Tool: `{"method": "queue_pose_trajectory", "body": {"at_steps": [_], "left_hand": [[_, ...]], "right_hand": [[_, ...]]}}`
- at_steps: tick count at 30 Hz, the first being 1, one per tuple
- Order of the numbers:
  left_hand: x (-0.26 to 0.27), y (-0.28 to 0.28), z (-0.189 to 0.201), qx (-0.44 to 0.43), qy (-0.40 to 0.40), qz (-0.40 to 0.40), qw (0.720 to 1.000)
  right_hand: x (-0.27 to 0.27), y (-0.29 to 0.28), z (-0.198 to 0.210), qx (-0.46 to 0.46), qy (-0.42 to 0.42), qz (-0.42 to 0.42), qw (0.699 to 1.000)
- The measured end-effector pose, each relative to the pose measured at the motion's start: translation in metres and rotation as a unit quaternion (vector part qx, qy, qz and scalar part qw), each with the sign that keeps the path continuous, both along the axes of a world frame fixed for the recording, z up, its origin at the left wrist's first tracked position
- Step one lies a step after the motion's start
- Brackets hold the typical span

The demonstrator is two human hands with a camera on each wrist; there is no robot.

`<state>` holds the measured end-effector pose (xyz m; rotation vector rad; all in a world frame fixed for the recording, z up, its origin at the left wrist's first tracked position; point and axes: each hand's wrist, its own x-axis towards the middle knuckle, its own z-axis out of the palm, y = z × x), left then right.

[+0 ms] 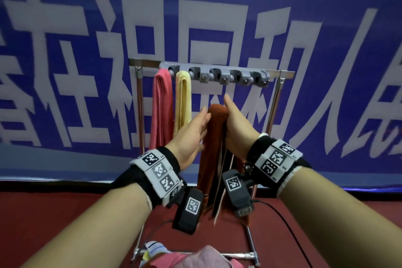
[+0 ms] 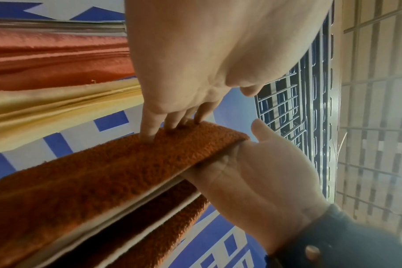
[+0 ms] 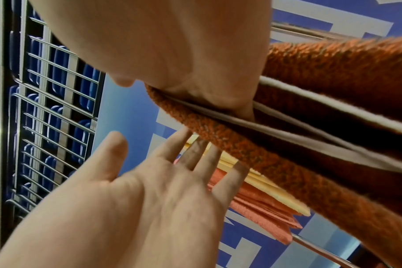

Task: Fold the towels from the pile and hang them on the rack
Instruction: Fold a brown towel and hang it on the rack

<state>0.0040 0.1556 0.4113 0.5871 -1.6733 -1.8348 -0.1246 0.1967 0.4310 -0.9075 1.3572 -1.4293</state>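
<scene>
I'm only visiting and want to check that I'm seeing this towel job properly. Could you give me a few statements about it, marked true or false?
1. A pink towel and a yellow towel hang on the rack. True.
2. The orange towel hangs on the rack too. False: it is draped over the right hand, in front of the rack.
3. The left hand touches the orange towel with straight fingers. True.
4. The yellow towel hangs to the left of the pink towel. False: it hangs to the right of it.
</scene>
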Motion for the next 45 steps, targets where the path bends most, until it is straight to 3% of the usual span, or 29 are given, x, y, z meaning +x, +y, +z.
{"method": "queue_pose_trajectory", "body": {"at_steps": [17, 24, 28, 32, 40, 45], "left_hand": [[-0.042, -0.074, 0.075, -0.043, 0.033, 0.049, 0.997], [-0.072, -0.128, 0.084, -0.043, 0.026, 0.124, 0.991], [-0.092, -0.162, 0.077, -0.043, 0.019, 0.184, 0.982], [-0.099, -0.166, 0.081, -0.042, 0.031, 0.210, 0.976], [-0.095, -0.182, 0.080, -0.049, 0.014, 0.173, 0.984], [-0.088, -0.196, 0.080, -0.119, -0.066, 0.114, 0.984]], "right_hand": [[-0.029, -0.111, 0.062, -0.067, 0.018, -0.032, 0.997], [-0.043, -0.152, 0.084, -0.037, 0.095, -0.005, 0.995], [-0.045, -0.168, 0.094, -0.048, 0.200, -0.041, 0.978], [-0.048, -0.176, 0.096, -0.026, 0.195, -0.024, 0.980], [-0.056, -0.200, 0.083, 0.013, 0.252, -0.041, 0.967], [-0.066, -0.205, 0.078, 0.023, 0.262, -0.035, 0.964]]}}
